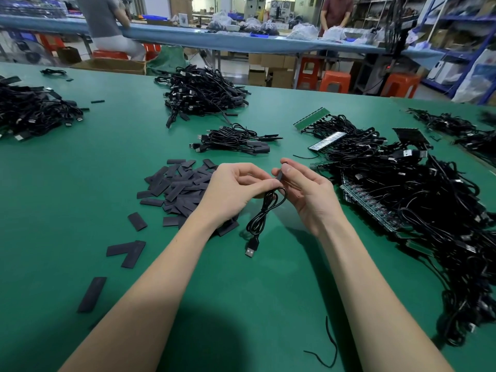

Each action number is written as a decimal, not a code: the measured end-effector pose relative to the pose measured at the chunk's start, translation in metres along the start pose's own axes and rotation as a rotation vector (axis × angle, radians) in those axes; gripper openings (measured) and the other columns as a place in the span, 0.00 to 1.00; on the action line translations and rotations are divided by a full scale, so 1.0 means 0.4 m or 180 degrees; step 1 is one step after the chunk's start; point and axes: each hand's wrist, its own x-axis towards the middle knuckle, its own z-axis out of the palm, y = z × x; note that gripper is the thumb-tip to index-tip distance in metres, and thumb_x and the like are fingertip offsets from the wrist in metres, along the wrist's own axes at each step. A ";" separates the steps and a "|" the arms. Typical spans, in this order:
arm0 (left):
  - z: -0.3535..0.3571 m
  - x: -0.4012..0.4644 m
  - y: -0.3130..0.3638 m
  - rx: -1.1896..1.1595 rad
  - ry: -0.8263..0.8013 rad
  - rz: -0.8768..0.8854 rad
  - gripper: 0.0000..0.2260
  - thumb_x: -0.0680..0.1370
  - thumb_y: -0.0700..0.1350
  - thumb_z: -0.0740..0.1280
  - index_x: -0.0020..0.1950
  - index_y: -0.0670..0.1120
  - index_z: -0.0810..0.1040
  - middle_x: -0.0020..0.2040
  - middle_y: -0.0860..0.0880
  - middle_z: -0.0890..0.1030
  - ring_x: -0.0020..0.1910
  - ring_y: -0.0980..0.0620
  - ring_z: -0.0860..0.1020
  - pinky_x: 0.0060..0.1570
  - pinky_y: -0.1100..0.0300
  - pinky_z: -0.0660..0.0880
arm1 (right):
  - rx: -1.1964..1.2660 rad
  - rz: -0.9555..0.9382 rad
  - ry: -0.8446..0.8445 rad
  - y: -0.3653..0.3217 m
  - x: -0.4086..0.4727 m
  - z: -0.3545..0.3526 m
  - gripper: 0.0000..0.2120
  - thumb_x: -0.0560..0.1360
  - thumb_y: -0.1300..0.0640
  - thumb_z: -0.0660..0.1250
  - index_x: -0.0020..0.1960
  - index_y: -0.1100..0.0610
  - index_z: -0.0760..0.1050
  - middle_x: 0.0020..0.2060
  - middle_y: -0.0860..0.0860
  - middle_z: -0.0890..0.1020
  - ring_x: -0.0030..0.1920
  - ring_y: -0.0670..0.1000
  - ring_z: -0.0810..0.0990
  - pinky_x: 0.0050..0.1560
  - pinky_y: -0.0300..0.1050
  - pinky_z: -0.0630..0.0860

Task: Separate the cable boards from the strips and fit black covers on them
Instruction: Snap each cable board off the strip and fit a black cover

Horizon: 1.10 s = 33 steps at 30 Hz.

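Both hands meet above the green surface [80,162], just right of the pile of covers [177,183]. The right hand [306,194] pinches a small black piece, a cover [279,175] going over the cable's board end as far as I can judge, between thumb and forefinger; the board itself is hidden. The left hand [236,189] curls its fingers [252,170] toward the same spot and seems to pinch the cable [264,210] just below the cover, though the contact is partly hidden. The cable hangs in a bundled loop, its USB plug [251,249] resting on or just above the surface. All of this should be very light. The cable is limp and swings, so hold it close to the board, not on the loop. The cover looks like a thin flat sleeve, soft enough to squash shut; I would grip it by its long edges so its mouth stays open. The board is probably stiff but small and breakable at the wire joint, so push straight, without bending. Room is good in front and toward the body. To the right, near the wrist, lies the heap of cables on strips [375,208], which could snag the loop. A small bundle of cables [236,140] lies beyond the hands, with open surface around it.
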 end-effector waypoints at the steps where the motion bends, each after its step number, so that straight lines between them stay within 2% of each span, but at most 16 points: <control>1: 0.000 0.000 -0.001 0.0016 0.0003 -0.0001 0.05 0.71 0.47 0.80 0.41 0.50 0.86 0.39 0.49 0.87 0.43 0.52 0.86 0.50 0.64 0.80 | -0.0014 -0.0007 0.0008 0.000 0.000 -0.001 0.11 0.71 0.61 0.75 0.54 0.60 0.83 0.45 0.59 0.87 0.44 0.51 0.86 0.45 0.40 0.81; 7: -0.001 0.000 -0.002 -0.0025 0.0034 -0.0075 0.06 0.71 0.46 0.79 0.43 0.47 0.86 0.40 0.47 0.87 0.43 0.52 0.86 0.50 0.62 0.80 | -0.0025 0.0011 0.0138 0.000 0.001 0.005 0.06 0.73 0.64 0.75 0.49 0.59 0.85 0.44 0.60 0.87 0.43 0.52 0.85 0.48 0.42 0.82; 11: 0.009 0.007 0.007 -0.0307 -0.0068 -0.0582 0.08 0.77 0.51 0.73 0.48 0.47 0.83 0.44 0.51 0.87 0.44 0.55 0.84 0.41 0.64 0.79 | 0.0245 0.0062 0.0487 -0.009 0.003 0.010 0.06 0.73 0.66 0.74 0.50 0.61 0.84 0.43 0.59 0.87 0.40 0.50 0.85 0.44 0.38 0.82; 13: 0.006 0.009 0.009 -0.0079 -0.0264 -0.0729 0.12 0.75 0.56 0.74 0.52 0.50 0.82 0.48 0.53 0.86 0.46 0.58 0.84 0.42 0.65 0.78 | 0.0393 0.0058 0.0695 -0.015 0.004 0.007 0.06 0.74 0.66 0.74 0.51 0.61 0.83 0.41 0.58 0.87 0.39 0.49 0.85 0.41 0.36 0.82; 15: 0.007 0.004 0.009 0.0316 -0.0467 -0.0691 0.16 0.70 0.58 0.78 0.54 0.54 0.81 0.51 0.54 0.85 0.48 0.57 0.84 0.49 0.61 0.78 | 0.0450 0.0048 0.0817 -0.019 0.005 0.002 0.05 0.75 0.66 0.73 0.50 0.60 0.82 0.39 0.56 0.86 0.37 0.47 0.85 0.41 0.36 0.82; 17: 0.019 -0.003 0.006 0.0320 -0.0510 -0.0644 0.15 0.70 0.51 0.80 0.54 0.51 0.81 0.51 0.50 0.85 0.48 0.50 0.85 0.54 0.54 0.79 | 0.0454 0.0044 0.0886 -0.019 0.006 0.000 0.05 0.75 0.65 0.73 0.50 0.58 0.81 0.38 0.55 0.86 0.36 0.46 0.84 0.42 0.36 0.81; 19: 0.030 -0.007 0.002 0.0055 -0.0382 -0.0609 0.12 0.73 0.43 0.78 0.53 0.46 0.80 0.49 0.47 0.85 0.43 0.46 0.86 0.51 0.50 0.81 | 0.0466 0.0045 0.0901 -0.019 0.009 -0.002 0.04 0.76 0.64 0.73 0.50 0.58 0.81 0.38 0.55 0.86 0.37 0.47 0.85 0.44 0.38 0.82; 21: 0.031 -0.004 0.000 -0.0127 -0.0240 -0.0572 0.12 0.74 0.41 0.77 0.54 0.43 0.79 0.46 0.45 0.86 0.40 0.47 0.85 0.44 0.54 0.82 | 0.0490 0.0065 0.0903 -0.022 0.012 -0.008 0.05 0.76 0.61 0.73 0.52 0.57 0.80 0.40 0.56 0.87 0.39 0.49 0.85 0.45 0.40 0.84; 23: 0.019 0.010 0.001 -0.0077 -0.0066 -0.0519 0.12 0.74 0.41 0.76 0.54 0.43 0.78 0.44 0.45 0.87 0.38 0.50 0.84 0.41 0.61 0.80 | 0.0345 0.0104 0.0978 -0.025 0.014 -0.020 0.07 0.77 0.57 0.72 0.54 0.55 0.80 0.44 0.56 0.87 0.41 0.51 0.86 0.44 0.41 0.84; 25: 0.001 0.043 0.004 0.0347 0.0104 -0.0387 0.10 0.75 0.43 0.76 0.52 0.45 0.78 0.42 0.48 0.87 0.37 0.55 0.83 0.39 0.66 0.77 | 0.0034 0.0120 0.1060 -0.022 0.016 -0.031 0.06 0.78 0.55 0.71 0.55 0.53 0.79 0.46 0.55 0.88 0.41 0.51 0.86 0.43 0.42 0.84; 27: -0.017 0.092 0.011 0.0958 0.0120 -0.0202 0.06 0.76 0.45 0.74 0.49 0.49 0.78 0.41 0.50 0.86 0.39 0.57 0.82 0.41 0.64 0.75 | -0.0228 0.0123 0.1123 -0.013 0.016 -0.035 0.06 0.79 0.56 0.69 0.55 0.53 0.78 0.46 0.54 0.88 0.39 0.51 0.85 0.42 0.41 0.83; 30: -0.042 0.190 0.023 0.2001 -0.0011 0.0039 0.04 0.77 0.43 0.71 0.51 0.49 0.78 0.47 0.49 0.82 0.47 0.52 0.79 0.50 0.62 0.72 | -0.0426 0.0203 0.1106 0.000 0.017 -0.031 0.06 0.80 0.58 0.68 0.56 0.56 0.78 0.42 0.53 0.88 0.36 0.51 0.83 0.39 0.40 0.82; 33: -0.062 0.289 0.026 0.2679 -0.0149 0.0111 0.05 0.79 0.40 0.67 0.53 0.48 0.78 0.50 0.48 0.79 0.51 0.48 0.77 0.52 0.59 0.71 | -0.0648 0.0259 0.0973 0.006 0.022 -0.029 0.03 0.80 0.59 0.68 0.53 0.56 0.78 0.40 0.51 0.88 0.36 0.50 0.82 0.38 0.38 0.81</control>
